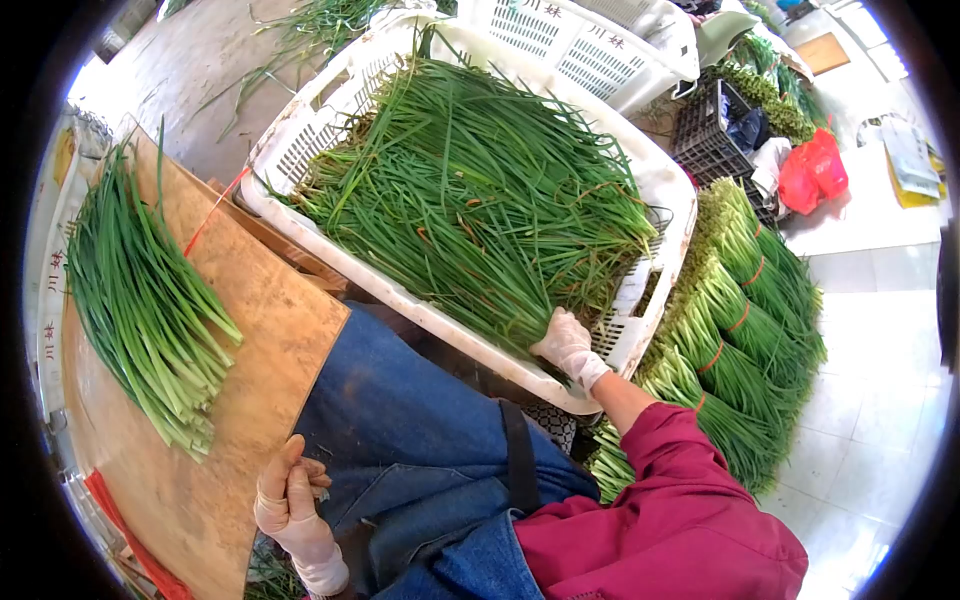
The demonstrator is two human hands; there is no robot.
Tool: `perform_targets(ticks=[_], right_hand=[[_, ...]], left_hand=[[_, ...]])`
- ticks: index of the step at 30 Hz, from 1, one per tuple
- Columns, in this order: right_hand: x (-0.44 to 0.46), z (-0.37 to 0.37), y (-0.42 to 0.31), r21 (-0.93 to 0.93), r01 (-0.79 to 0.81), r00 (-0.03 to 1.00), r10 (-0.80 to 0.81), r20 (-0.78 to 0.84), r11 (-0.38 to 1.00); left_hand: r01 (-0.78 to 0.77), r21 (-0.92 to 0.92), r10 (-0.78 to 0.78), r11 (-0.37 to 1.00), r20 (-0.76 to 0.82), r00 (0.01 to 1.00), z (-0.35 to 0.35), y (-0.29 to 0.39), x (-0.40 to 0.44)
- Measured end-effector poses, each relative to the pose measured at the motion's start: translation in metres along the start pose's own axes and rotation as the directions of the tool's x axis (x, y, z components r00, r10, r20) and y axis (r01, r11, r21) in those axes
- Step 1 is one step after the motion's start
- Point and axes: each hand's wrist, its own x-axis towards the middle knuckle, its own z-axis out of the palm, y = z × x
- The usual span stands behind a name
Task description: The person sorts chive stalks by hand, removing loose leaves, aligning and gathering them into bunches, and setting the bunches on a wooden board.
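Note:
My right hand [568, 345], in a thin whitish glove, reaches into a white plastic basket [420, 325] at its near right corner. Its fingers are closed around the ends of some garlic chives [470, 190], part of the loose heap that fills the basket. Above my lap, beside the board's edge, is my gloved left hand [295, 500] with its fingers curled together. Something small and dark shows at its fingertips, too small to name. On the wooden board [270, 330] to my left lies a neat pile of garlic chives [150, 310], pale stems pointing toward me.
Banded chive bundles [740, 330] are stacked on the floor at right. Behind them stand a black crate [712, 130] and a red plastic bag [812, 172]. Another white basket [590, 50] is at the back. A red strap [130, 535] hangs at lower left.

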Motion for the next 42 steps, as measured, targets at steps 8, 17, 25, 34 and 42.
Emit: perform_targets(ticks=[8, 17, 25, 34, 42], right_hand=[[0.025, -0.080, 0.008, 0.163, 0.126, 0.960, -0.162, 0.228, 0.979], [0.023, -0.100, 0.007, 0.389, 0.035, 0.875, -0.216, 0.433, 0.921], [0.006, -0.044, 0.003, 0.381, 0.058, 0.925, -0.193, 0.327, 0.923], [-0.018, 0.007, -0.010, -0.118, 0.270, 0.951, -0.284, -0.125, 0.955], [0.011, 0.020, -0.009, -0.190, 0.230, 0.955, -0.259, -0.146, 0.955]], left_hand=[[0.091, -0.023, -0.091, 0.996, 0.002, 0.996, -0.001, 0.004, -0.003], [0.148, 0.021, -0.149, 0.989, 0.064, 0.987, 0.006, 0.005, -0.004], [0.217, 0.025, -0.218, 0.976, 0.110, 0.970, 0.016, 0.013, -0.004], [0.228, -0.042, -0.211, 0.973, 0.246, 0.946, 0.024, 0.005, -0.011], [0.280, -0.062, -0.254, 0.958, 0.272, 0.928, 0.026, 0.005, -0.011]])
